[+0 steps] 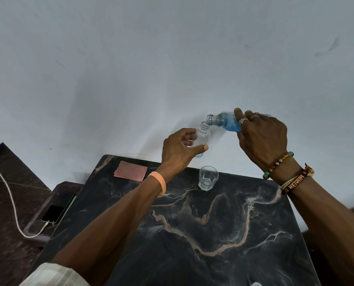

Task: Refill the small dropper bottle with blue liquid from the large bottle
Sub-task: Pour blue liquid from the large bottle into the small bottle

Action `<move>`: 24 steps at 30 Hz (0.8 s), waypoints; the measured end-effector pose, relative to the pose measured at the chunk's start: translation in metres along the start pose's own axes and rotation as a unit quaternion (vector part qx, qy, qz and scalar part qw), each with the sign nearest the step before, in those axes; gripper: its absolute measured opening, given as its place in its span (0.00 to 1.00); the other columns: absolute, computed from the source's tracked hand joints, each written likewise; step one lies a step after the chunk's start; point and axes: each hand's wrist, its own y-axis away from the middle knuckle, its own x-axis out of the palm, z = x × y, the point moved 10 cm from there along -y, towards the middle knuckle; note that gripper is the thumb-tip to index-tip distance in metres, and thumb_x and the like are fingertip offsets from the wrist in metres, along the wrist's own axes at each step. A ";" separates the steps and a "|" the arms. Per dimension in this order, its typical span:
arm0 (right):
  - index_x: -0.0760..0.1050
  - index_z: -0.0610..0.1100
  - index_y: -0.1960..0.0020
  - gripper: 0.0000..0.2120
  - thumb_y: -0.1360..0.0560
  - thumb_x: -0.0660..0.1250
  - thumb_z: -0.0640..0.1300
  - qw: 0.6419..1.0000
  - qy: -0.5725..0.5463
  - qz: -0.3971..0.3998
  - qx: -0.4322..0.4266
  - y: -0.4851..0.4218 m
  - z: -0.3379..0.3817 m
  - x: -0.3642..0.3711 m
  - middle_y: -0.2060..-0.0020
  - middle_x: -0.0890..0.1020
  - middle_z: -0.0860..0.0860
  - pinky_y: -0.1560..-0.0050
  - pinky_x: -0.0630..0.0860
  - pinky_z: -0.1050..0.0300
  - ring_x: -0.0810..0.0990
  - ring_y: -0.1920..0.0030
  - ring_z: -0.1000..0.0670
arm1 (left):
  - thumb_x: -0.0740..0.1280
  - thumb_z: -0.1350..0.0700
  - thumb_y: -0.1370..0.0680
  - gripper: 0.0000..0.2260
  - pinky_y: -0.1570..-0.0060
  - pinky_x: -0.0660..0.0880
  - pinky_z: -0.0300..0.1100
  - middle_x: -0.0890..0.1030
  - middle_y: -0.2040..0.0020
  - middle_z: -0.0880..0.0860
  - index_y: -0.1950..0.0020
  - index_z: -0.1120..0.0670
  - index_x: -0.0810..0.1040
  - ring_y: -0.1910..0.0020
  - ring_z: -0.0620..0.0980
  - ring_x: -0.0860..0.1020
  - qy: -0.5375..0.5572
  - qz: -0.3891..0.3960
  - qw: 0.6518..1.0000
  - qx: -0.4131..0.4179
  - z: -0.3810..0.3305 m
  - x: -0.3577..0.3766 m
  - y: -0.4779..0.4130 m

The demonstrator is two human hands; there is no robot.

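My left hand (181, 148) grips the small clear dropper bottle (202, 137), uncapped and roughly upright, held in the air above the far edge of the table. A little pale blue shows at its bottom. My right hand (262, 137) grips the large clear bottle (223, 121), tipped nearly flat toward the left. Its open mouth hangs just over the small bottle's neck. Blue liquid pools in the large bottle's lower side.
A dark marbled table (192, 234) lies below the hands. On it stand a clear glass (208, 178) with some water and a folded pinkish cloth (130, 171) at the back left. A phone (57, 207) on a white cable rests on a low stand at left. A plain wall is behind.
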 end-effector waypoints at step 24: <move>0.72 0.39 0.31 0.21 0.24 0.65 0.39 1.000 0.014 -0.018 -0.004 -0.001 0.005 -0.006 0.53 0.82 0.41 0.62 0.73 0.51 0.81 0.57 0.38 | 0.81 0.43 0.38 0.25 0.54 0.80 0.34 0.83 0.52 0.40 0.43 0.44 0.80 0.57 0.36 0.81 -0.009 0.003 1.000 0.004 -0.001 -0.005 0.002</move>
